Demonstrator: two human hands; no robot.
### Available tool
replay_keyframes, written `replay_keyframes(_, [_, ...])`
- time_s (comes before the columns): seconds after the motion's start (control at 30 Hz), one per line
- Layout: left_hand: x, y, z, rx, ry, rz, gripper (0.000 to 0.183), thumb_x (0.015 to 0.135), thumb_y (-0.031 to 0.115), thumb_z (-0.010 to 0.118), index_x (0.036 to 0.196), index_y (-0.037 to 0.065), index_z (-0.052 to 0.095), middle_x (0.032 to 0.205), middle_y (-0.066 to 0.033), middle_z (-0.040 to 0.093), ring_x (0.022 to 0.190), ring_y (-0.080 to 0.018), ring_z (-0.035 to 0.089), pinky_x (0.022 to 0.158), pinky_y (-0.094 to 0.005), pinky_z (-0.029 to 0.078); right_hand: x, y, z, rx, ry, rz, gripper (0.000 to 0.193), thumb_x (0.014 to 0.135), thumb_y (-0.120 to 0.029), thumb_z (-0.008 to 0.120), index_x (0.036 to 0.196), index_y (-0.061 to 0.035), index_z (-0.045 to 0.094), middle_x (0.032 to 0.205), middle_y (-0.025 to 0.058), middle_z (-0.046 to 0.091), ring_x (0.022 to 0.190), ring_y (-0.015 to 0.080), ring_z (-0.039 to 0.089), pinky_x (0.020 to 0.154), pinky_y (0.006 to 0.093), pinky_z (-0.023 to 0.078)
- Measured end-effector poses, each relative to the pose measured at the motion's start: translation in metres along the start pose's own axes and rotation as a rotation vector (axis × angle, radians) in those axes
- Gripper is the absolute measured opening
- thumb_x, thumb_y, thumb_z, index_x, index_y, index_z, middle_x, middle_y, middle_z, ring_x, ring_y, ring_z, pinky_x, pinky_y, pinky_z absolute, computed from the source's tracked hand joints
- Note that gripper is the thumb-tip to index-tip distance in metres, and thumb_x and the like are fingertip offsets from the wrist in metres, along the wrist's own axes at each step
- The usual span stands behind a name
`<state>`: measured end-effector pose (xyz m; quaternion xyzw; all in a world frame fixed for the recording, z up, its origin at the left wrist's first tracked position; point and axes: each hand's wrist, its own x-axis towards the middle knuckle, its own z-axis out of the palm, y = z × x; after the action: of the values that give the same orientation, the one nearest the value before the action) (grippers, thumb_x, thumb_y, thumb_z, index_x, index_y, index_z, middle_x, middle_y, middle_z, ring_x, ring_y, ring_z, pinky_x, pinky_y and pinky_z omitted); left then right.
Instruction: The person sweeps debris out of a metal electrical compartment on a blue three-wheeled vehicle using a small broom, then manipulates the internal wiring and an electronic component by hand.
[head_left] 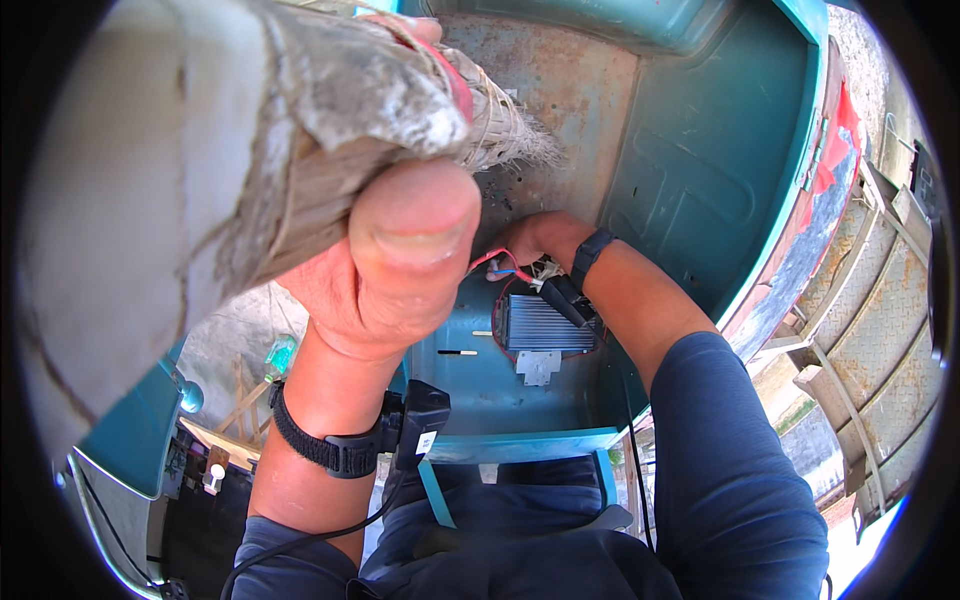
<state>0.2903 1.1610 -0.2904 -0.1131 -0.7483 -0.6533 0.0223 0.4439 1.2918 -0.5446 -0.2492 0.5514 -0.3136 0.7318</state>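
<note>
My left hand (390, 250) is closed around a worn straw broom (330, 110). The thick, bound end of the broom looms close on the left, and its frayed bristles point into a teal metal compartment (690, 150). Inside the compartment, my right hand (540, 238) has its fingers curled at a bundle of red and blue wires (510, 262), seemingly gripping it; my left hand partly hides the fingertips. Just below the right wrist lies a black connector (566, 300). Under it sits a finned grey metal controller box (548, 325) with a mounting plate.
The compartment's bare floor is rusty and dusty (570, 80). Its near teal rim (520, 443) runs in front of my body. Two small thin strips (457, 352) lie left of the controller. On the right are rusty metal panels (880, 350); a teal panel (130, 430) stands at left.
</note>
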Motion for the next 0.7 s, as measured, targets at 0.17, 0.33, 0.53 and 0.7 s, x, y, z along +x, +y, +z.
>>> replay_keyframes(0.17, [0.002,-0.001,0.001,-0.064,0.011,0.027,0.093,0.085,0.085,0.046,0.135,0.007,0.036,0.119,-0.0225,0.065,0.11,-0.0262,0.062,0.101,-0.0372,0.047,0.004,0.005,0.003,-0.048,-0.015,-0.021,0.051,0.091,-0.055,0.065,0.126,-0.0184,0.069,0.126,0.0101,0.068,0.116,0.0315,0.061,0.097,0.0457,0.047])
replay_keyframes(0.33, [0.001,-0.005,0.001,-0.179,-0.006,0.081,0.094,0.084,0.085,0.047,0.135,0.007,0.036,0.118,-0.0226,0.065,0.11,-0.0264,0.062,0.101,-0.0376,0.047,0.008,0.008,0.004,-0.031,-0.059,-0.035,0.046,0.089,-0.046,0.072,0.123,-0.0157,0.069,0.12,0.0096,0.07,0.11,0.0299,0.063,0.093,0.0452,0.048])
replay_keyframes(0.53, [-0.005,0.006,0.005,0.121,0.058,-0.082,0.092,0.084,0.086,0.045,0.134,0.009,0.038,0.119,-0.0228,0.065,0.111,-0.027,0.062,0.101,-0.0389,0.048,0.0,0.0,0.001,-0.096,0.011,-0.051,0.046,0.087,-0.04,0.075,0.125,-0.0141,0.068,0.12,0.0114,0.07,0.111,0.0299,0.063,0.093,0.0457,0.048])
replay_keyframes(0.7, [0.0,-0.006,-0.006,-0.071,0.027,-0.049,0.092,0.084,0.087,0.043,0.134,0.01,0.038,0.12,-0.023,0.065,0.113,-0.0283,0.063,0.101,-0.0398,0.049,-0.007,-0.012,-0.007,-0.082,-0.03,0.023,0.057,0.085,-0.048,0.076,0.128,-0.0123,0.066,0.126,0.0138,0.068,0.117,0.0328,0.062,0.098,0.0448,0.047])
